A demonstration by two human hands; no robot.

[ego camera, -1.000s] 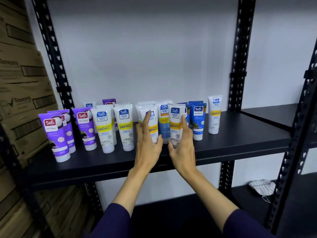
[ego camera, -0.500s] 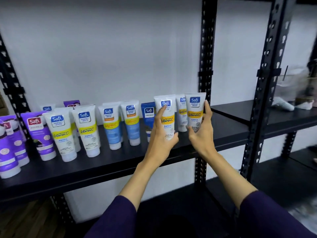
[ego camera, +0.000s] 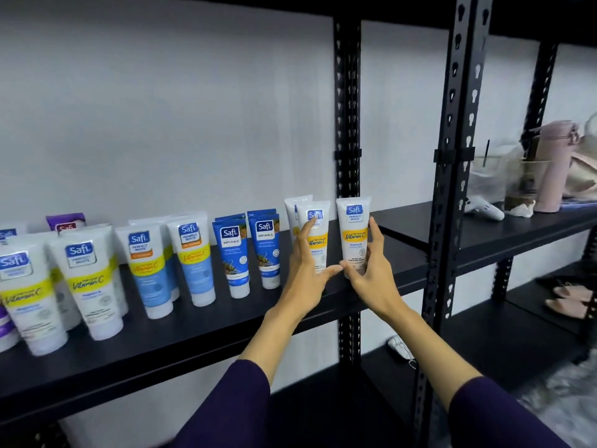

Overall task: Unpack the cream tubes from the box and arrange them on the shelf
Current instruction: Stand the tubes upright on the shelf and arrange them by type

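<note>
The right hand is clamped on a white tube, thumb at its lower left and fingers up its right edge, and the tube is being held upright with its cap at or just above the shelf, at the right end of the row. The left hand is being held round a second white tube just to the left, fingers laid up its front and thumb reaching under toward the right one; whether it is gripped or only steadied cannot be told. A third white tube is standing just behind. To be done well, both tubes should be set down on their caps, labels facing near, just beside each other and in line with the blue tubes further left. Each should be released only once standing steadily, since tall tubes on narrow caps are judged easily toppled.
</note>
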